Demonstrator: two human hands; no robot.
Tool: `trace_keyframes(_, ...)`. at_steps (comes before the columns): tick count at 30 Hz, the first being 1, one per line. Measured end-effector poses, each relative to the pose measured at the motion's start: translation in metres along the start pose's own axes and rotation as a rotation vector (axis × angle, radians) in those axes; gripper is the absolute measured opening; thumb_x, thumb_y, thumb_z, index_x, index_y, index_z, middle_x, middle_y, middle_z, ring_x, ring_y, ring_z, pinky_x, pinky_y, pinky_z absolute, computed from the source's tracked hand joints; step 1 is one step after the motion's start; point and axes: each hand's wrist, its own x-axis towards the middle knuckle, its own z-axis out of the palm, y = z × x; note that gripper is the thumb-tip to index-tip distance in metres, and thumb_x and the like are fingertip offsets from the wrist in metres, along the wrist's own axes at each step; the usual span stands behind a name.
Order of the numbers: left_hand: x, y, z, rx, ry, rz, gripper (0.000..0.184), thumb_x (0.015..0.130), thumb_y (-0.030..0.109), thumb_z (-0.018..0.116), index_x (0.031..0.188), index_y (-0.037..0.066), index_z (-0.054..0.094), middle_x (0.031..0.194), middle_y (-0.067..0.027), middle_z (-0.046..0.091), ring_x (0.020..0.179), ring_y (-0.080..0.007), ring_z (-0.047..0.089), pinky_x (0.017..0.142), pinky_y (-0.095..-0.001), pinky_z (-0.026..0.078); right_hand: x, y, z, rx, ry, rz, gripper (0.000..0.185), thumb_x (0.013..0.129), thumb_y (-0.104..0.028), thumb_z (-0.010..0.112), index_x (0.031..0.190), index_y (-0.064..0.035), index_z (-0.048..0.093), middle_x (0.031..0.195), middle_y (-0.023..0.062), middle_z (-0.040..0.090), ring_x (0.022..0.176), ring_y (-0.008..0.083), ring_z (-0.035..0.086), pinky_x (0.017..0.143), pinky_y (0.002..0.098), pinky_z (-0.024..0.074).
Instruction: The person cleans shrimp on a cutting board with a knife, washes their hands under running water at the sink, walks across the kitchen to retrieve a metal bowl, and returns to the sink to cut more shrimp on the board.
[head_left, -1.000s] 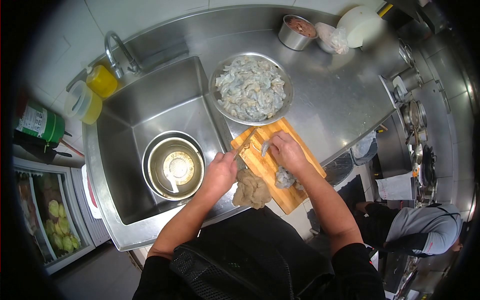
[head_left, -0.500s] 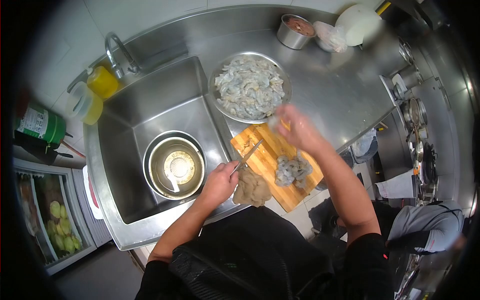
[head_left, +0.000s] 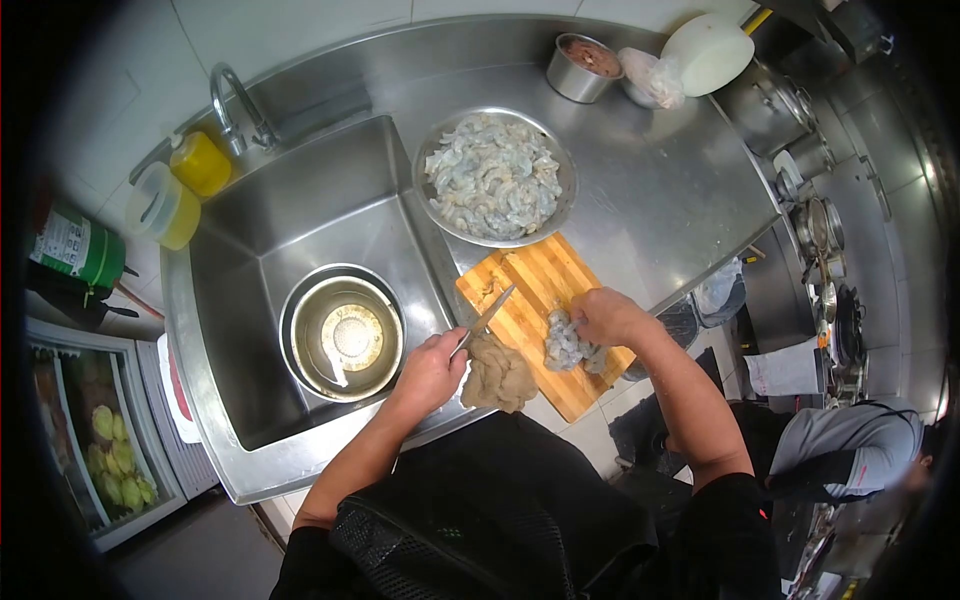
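My left hand (head_left: 432, 370) is closed round the handle of a knife (head_left: 485, 319), whose blade angles up over the left part of a wooden cutting board (head_left: 556, 262). My right hand (head_left: 610, 318) reaches down to a small pile of peeled grey shrimp (head_left: 563, 348) on the board; its fingers are pinched at the pile's upper right edge, on a shrimp as far as I can see. A crumpled brown cloth (head_left: 499, 376) lies beside the board, just right of my left hand. Beyond the board stands a wide metal bowl (head_left: 424, 200) heaped with shrimp.
On the left is a steel sink (head_left: 235, 330) with a round metal pan (head_left: 290, 335) inside and a faucet (head_left: 228, 105) behind. Yellow containers (head_left: 200, 165) stand at its corner. A metal pot (head_left: 578, 80) sits at the counter's back. Another person (head_left: 850, 448) is at the right.
My right hand has come down from near the bowl's rim to the shrimp pile on the board. My left hand still holds the knife in about the same place.
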Motion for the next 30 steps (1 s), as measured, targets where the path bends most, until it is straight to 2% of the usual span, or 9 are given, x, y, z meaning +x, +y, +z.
trace_keyframes(2, 0.001, -0.003, 0.001, -0.012, -0.007, -0.003, 0.036, 0.094, 0.014, 0.063, 0.128, 0.003, 0.063, 0.107, -0.0267, 0.069, 0.1, -0.0452, 0.067, 0.09, -0.0499, 0.054, 0.008, 0.002, 0.005, 0.035, 0.121, -0.028, 0.02, 0.082, -0.013, 0.068, 0.1, -0.007, 0.072, 0.099, 0.0171, 0.072, 0.1, 0.0355, 0.069, 0.085, 0.046, 0.0553)
trace_keyframes(5, 0.003, -0.005, 0.001, -0.033, -0.019, -0.011, 0.035, 0.094, 0.015, 0.064, 0.127, 0.003, 0.063, 0.107, -0.0269, 0.07, 0.101, -0.0452, 0.067, 0.09, -0.0498, 0.054, 0.012, -0.034, -0.01, -0.041, 0.184, -0.085, 0.02, 0.084, -0.01, 0.067, 0.103, -0.0061, 0.071, 0.106, 0.0162, 0.068, 0.103, 0.0358, 0.068, 0.086, 0.0474, 0.0551)
trace_keyframes(8, 0.004, -0.002, -0.002, -0.046, -0.033, -0.033, 0.035, 0.094, 0.015, 0.064, 0.127, 0.003, 0.063, 0.109, -0.0268, 0.07, 0.102, -0.0453, 0.067, 0.09, -0.0495, 0.054, 0.043, -0.046, 0.018, -0.089, 0.365, -0.055, 0.021, 0.086, -0.007, 0.065, 0.106, -0.0066, 0.07, 0.111, 0.0145, 0.064, 0.106, 0.037, 0.066, 0.085, 0.0478, 0.0554)
trace_keyframes(11, 0.005, 0.003, -0.007, -0.07, -0.047, -0.072, 0.035, 0.094, 0.016, 0.063, 0.126, 0.002, 0.064, 0.111, -0.0265, 0.07, 0.103, -0.0452, 0.067, 0.09, -0.0491, 0.054, 0.049, -0.048, 0.023, -0.027, 0.358, -0.021, 0.02, 0.086, -0.007, 0.063, 0.105, -0.0065, 0.07, 0.111, 0.013, 0.064, 0.103, 0.0359, 0.067, 0.084, 0.046, 0.0553)
trace_keyframes(17, 0.013, 0.005, -0.005, -0.123, -0.032, -0.098, 0.035, 0.096, 0.018, 0.062, 0.127, 0.002, 0.064, 0.111, -0.0264, 0.07, 0.104, -0.0449, 0.067, 0.09, -0.0489, 0.054, 0.057, -0.027, 0.04, -0.175, 0.628, -0.348, 0.022, 0.083, -0.005, 0.063, 0.104, -0.0067, 0.07, 0.103, 0.0104, 0.064, 0.094, 0.0314, 0.067, 0.084, 0.0431, 0.0545)
trace_keyframes(20, 0.029, 0.017, -0.01, -0.141, -0.044, -0.081, 0.036, 0.097, 0.019, 0.061, 0.128, 0.002, 0.064, 0.109, -0.0268, 0.07, 0.104, -0.0451, 0.067, 0.091, -0.0493, 0.053, 0.057, -0.017, 0.048, -0.072, 0.699, -0.414, 0.027, 0.082, -0.006, 0.064, 0.108, -0.0087, 0.071, 0.102, 0.0089, 0.066, 0.095, 0.0303, 0.067, 0.083, 0.0414, 0.0555)
trace_keyframes(22, 0.043, 0.019, -0.008, -0.129, -0.075, -0.051, 0.037, 0.097, 0.02, 0.06, 0.129, 0.001, 0.064, 0.107, -0.027, 0.071, 0.104, -0.0451, 0.067, 0.092, -0.0497, 0.053, 0.049, -0.016, 0.047, -0.017, 0.68, -0.413, 0.028, 0.083, -0.007, 0.066, 0.111, -0.0088, 0.071, 0.105, 0.0083, 0.068, 0.097, 0.0298, 0.068, 0.083, 0.0405, 0.0563)
trace_keyframes(25, 0.063, 0.011, 0.006, -0.027, -0.017, 0.096, 0.036, 0.097, 0.021, 0.062, 0.129, 0.003, 0.065, 0.108, -0.0259, 0.071, 0.097, -0.044, 0.069, 0.085, -0.0472, 0.055, 0.038, -0.018, 0.041, 0.046, 0.612, -0.383, 0.031, 0.085, -0.009, 0.069, 0.115, -0.0079, 0.07, 0.111, 0.0078, 0.07, 0.1, 0.0292, 0.069, 0.082, 0.0395, 0.0575)
trace_keyframes(30, 0.08, 0.017, 0.011, 0.003, -0.116, 0.093, 0.036, 0.097, 0.019, 0.057, 0.128, 0.002, 0.065, 0.102, -0.0264, 0.071, 0.096, -0.0445, 0.068, 0.089, -0.0522, 0.053, 0.035, -0.015, 0.041, 0.069, 0.606, -0.406, 0.034, 0.086, -0.013, 0.074, 0.119, -0.0066, 0.07, 0.114, 0.0081, 0.07, 0.1, 0.0294, 0.069, 0.083, 0.0392, 0.0581)
